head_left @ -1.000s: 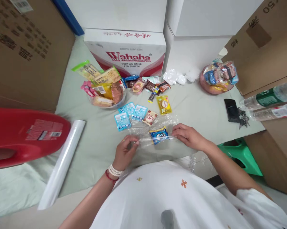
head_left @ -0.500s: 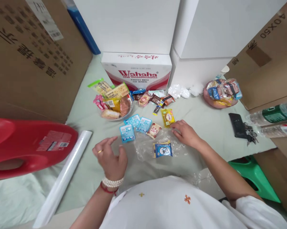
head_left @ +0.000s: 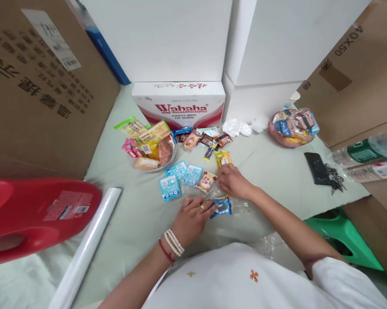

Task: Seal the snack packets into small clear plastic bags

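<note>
Fingers [head_left: 206, 210] of the left hand [head_left: 190, 218], slightly parted, lie over the left end of the blue packet [head_left: 224, 207]; we cannot tell if they grip it. It sits toward the surface's [head_left: 141, 227] near edge, long axis running left to right, left hand nearer. Right hand [head_left: 234, 182], fingers bent, hold hidden from us, is beyond, beside the yellow packet [head_left: 223, 158].

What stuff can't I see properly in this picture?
In the head view:
- Lower edge of the yellow packet: hidden by the right hand, so I can't tell if it's gripped.
- Left part of the blue packet: covered by the left hand.
- Far left end of the red container: cut off by the picture's edge.
- Fine print on the light-blue packets: too small.
</note>
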Demonstrator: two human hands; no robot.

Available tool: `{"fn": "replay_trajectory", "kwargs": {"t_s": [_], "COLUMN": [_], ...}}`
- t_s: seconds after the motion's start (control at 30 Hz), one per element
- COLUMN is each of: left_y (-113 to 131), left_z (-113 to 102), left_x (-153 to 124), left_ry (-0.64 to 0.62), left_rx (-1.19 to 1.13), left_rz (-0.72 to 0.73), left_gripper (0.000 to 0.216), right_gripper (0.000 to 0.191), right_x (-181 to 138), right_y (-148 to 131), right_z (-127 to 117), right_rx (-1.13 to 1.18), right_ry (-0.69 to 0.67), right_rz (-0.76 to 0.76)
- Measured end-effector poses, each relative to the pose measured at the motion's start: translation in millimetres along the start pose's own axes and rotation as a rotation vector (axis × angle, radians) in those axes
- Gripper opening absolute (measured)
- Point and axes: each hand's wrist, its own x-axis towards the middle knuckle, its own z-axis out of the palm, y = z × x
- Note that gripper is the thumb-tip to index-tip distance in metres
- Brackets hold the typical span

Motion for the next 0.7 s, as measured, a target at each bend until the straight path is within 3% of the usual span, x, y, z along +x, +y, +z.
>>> {"fn": "replay_trajectory", "kwargs": {"t_s": [0.07,0.2,0.3,0.4,0.47,0.6,0.7], "left_y": [3,12,8,-13,-31,-49,-39], "left_z": [0,0,3,6,8,8,4], "left_x": [-2,1,-2,-18,-31,-43,-33], "left_ry": [0.008,0.020,0.033,0.090,0.173,0.472,0.496], "left_rx": [-0.021,-0.049,-0.103,-0.263,-0.416,-0.709,-0.760], "left_rz": [-0.006,-0.033,-0.054,-0.129,-0.306,-0.848,-1.071], "left_gripper": [0.042,0.040,0.037,0.033,0.028,0.014,0.035], "right_gripper": [0.009,0.014,0.021,0.025,0.028,0.036,0.033], "right_x": [-4,-20,-37,-54,-62,-66,-65], "right_y": [-7,-30,-44,-49,-52,-60,-67], "right_z": [-9,-22,-14,2,9,13,14], "right_rx": [0.013,-0.011,0.018,0.070,0.103,0.051,-0.024], "right_ry": [-0.001,-0.157,-0.281,-0.349,-0.350,-0.353,-0.340], "right_rz": [-0.067,-0.081,-0.173,-0.197,-0.153,-0.078,-0.074]}}
